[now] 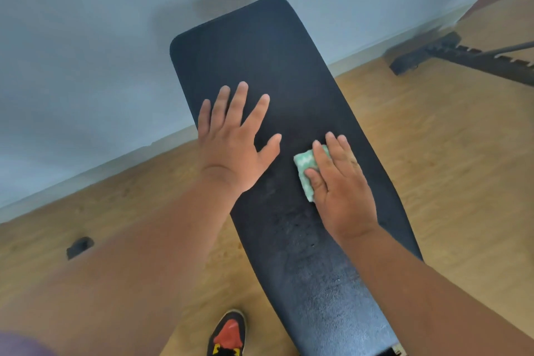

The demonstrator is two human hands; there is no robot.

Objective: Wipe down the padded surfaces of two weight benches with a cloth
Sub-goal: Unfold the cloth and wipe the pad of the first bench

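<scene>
- Cloth point(304, 171) — green and white — is pressed flat under the right hand point(341, 182) on the black padded counter point(277, 66).
- Left hand point(231, 136) is laid beside it — fingers spread, grasping nothing.

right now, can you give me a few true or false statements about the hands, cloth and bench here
1. The right hand presses a green and white cloth onto the black bench pad. True.
2. The left hand holds a spray bottle. False: it lies flat and empty on the pad.
3. The floor is carpeted. False: it looks like wood.
4. A red and black shoe shows beside the bench. True.
</scene>
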